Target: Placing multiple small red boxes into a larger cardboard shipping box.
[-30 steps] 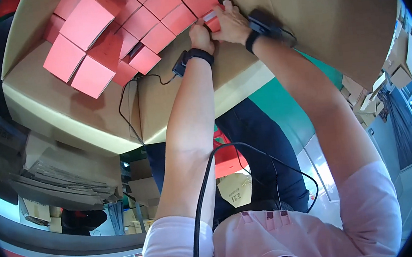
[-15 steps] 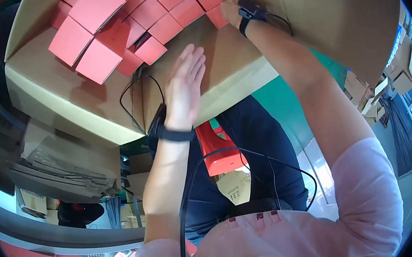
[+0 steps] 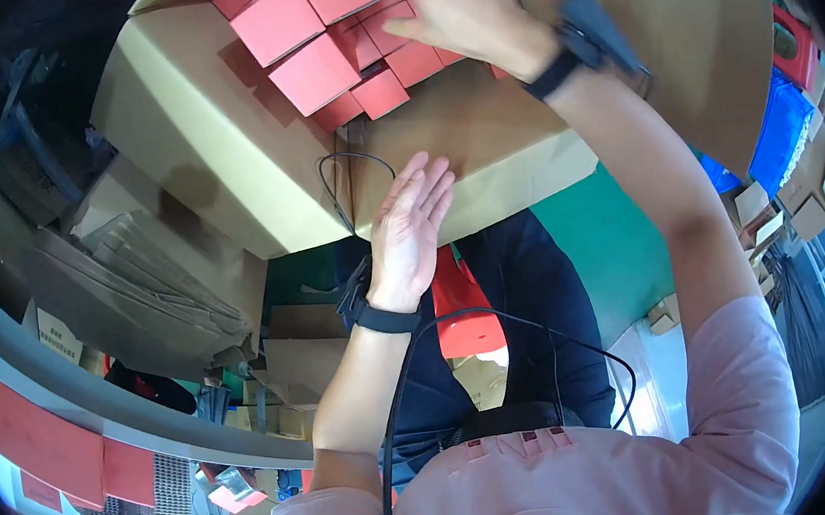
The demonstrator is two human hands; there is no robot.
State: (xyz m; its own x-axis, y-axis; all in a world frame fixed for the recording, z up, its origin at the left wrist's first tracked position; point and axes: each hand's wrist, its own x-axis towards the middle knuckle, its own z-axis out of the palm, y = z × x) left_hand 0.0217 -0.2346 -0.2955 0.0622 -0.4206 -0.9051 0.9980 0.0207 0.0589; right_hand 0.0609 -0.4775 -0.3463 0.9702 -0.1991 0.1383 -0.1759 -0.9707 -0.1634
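Note:
A large cardboard carton (image 3: 465, 136) holds several small red boxes (image 3: 315, 74), stacked in rows against its far side. My right hand (image 3: 467, 10) hovers over the boxes on the right, thumb stretched out to the left; its upper fingers are cut off by the frame's top edge. No object shows in it. At the carton's near edge my left hand (image 3: 406, 228) is held up, fingers straight and slightly apart, with nothing in it. Both wrists carry dark bands with devices, and a thin black cable (image 3: 329, 181) loops beside the left hand.
Flattened cardboard (image 3: 134, 287) is piled to the left, above a curved grey rail (image 3: 76, 408). A red plastic stool (image 3: 468, 327) shows between my legs. The floor (image 3: 617, 246) is green. More cartons (image 3: 806, 176) and a blue item (image 3: 784, 133) stand at the right.
My right hand has lifted off the carton's right side and moved over the boxes, opening out. My left hand has drawn back toward me. The whole view has shifted.

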